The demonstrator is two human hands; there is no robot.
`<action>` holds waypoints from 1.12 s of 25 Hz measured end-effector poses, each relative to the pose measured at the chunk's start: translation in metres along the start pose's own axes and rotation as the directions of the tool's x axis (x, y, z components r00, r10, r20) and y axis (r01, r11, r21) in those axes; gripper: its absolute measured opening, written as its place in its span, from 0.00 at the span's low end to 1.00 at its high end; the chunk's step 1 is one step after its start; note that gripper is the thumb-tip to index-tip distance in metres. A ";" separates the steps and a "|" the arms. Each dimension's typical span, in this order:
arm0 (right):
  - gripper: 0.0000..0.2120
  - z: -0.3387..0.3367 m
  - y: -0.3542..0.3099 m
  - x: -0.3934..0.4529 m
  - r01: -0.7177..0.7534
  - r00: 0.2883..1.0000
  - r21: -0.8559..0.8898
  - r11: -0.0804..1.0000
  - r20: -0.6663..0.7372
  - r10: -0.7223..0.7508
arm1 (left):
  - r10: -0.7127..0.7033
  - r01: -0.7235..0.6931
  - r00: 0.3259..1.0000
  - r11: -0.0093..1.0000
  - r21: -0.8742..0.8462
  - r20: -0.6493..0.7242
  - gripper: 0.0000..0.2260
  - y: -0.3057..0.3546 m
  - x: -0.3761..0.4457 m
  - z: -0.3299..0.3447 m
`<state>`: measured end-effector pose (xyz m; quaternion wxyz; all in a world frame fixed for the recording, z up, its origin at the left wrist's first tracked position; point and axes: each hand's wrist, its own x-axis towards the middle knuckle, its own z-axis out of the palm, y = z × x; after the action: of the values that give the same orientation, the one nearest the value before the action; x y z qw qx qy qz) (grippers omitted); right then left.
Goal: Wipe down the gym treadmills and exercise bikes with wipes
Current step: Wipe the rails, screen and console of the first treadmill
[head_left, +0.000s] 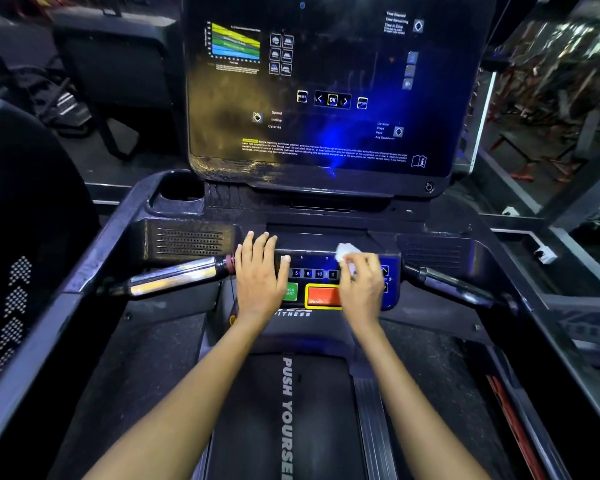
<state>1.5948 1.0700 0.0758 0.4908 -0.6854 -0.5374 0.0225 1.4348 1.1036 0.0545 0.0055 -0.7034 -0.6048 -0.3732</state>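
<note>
I stand on a black treadmill facing its button panel [312, 273] with number keys, a green key and a red stop key [321, 295]. My right hand [362, 284] pinches a crumpled white wipe [347, 251] against the right part of that panel. My left hand [258, 271] lies flat with straight fingers on the panel's left end, beside the chrome left grip [174, 277]. Above stands the big dark display console [326, 91] with printed icons and a coloured chart.
A cup holder [181, 192] sits at the console's left. The right grip bar [454, 284] sticks out to the right. The belt cover [288, 410] reads "PUSH YOURSELF" below my arms. Another machine [25, 237] stands at the left, gym equipment behind glass at the right.
</note>
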 end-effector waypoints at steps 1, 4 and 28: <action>0.04 0.009 -0.011 -0.007 0.075 0.991 0.008 0.997 0.106 -0.075 | 0.007 -0.007 1.000 1.000 -0.003 0.022 0.21 -0.001 0.000 -0.001; 0.05 0.011 -0.009 -0.015 0.273 0.942 -0.010 0.962 0.205 -0.265 | 0.099 -0.093 0.989 0.994 -0.056 0.106 0.24 -0.011 0.001 -0.011; 0.05 0.041 -0.036 -0.068 0.499 0.840 -0.030 0.866 0.261 -0.475 | 0.113 -0.133 0.982 0.983 0.129 0.149 0.28 -0.103 -0.016 -0.048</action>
<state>1.5175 1.0433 0.0456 0.3763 -0.5409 -0.7509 -0.0447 1.3227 1.0954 0.0346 0.0346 -0.7621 -0.5834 -0.2786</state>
